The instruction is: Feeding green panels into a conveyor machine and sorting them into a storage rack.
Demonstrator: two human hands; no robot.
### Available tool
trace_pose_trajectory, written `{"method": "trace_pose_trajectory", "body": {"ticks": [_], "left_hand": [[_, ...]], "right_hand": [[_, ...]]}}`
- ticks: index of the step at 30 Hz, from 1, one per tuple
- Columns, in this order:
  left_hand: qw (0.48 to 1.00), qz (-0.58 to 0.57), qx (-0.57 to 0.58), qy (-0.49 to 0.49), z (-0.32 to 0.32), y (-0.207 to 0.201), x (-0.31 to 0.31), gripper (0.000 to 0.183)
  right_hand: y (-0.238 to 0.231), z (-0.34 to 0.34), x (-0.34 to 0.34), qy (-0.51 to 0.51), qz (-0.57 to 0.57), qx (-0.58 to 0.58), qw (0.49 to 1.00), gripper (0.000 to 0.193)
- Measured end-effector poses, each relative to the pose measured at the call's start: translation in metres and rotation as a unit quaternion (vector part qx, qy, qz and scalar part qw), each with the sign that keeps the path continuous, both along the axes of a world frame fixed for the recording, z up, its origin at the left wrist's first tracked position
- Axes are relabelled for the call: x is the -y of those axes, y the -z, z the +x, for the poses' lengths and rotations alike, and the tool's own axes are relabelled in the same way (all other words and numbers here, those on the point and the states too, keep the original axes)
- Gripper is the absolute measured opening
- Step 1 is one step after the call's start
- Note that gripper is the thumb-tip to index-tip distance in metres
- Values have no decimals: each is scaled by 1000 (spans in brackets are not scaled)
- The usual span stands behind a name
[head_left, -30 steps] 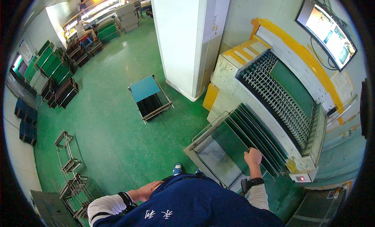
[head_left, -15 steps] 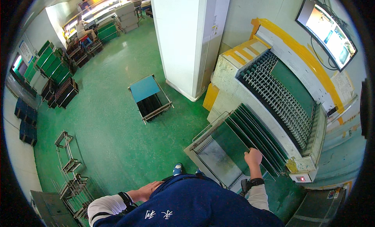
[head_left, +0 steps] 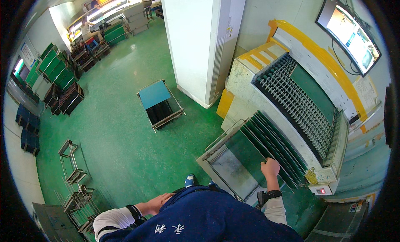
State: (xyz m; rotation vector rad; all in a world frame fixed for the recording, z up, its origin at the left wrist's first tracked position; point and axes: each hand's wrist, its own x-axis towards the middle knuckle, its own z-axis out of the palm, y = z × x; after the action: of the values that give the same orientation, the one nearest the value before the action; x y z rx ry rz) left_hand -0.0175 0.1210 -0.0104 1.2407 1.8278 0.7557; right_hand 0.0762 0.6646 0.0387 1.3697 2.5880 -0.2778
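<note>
Panel [head_left: 246,149], flat and dark green, has fingers [head_left: 266,164] of the right hand [head_left: 271,168] clamped on its edge.

Left grip [head_left: 157,203] at waist, right grip [head_left: 271,168] curled

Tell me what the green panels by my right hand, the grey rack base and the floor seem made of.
Green panels: perhaps coated laminate or plastic, satin; thin, stiff-looking.
Rack base: probably metal, dull; grey, with dark smudges.
Floor: likely painted or resin-coated, glossy; bright reflections show.
</note>
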Motion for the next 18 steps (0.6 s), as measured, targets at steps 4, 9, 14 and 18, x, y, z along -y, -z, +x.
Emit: {"method": "trace_pose_trajectory", "body": {"ticks": [4,9,14,18], "left_hand": [[998,-40,32,-20,-1,-20,-7,86],[999,-39,28,-16,-1,-16,-4,85],[998,-55,36,-21,-1,-24,-7,84],[999,-32,16,-10,0,-13,-4,85]], "right_hand": [[-4,-1,2,3,0,-3,1000,40],[-4,-1,2,-1,0,1,1000,40],[-1,1,1,-5,3,-5,1000,40],[-2,0,1,-4,1,-1,1000,41]]}}
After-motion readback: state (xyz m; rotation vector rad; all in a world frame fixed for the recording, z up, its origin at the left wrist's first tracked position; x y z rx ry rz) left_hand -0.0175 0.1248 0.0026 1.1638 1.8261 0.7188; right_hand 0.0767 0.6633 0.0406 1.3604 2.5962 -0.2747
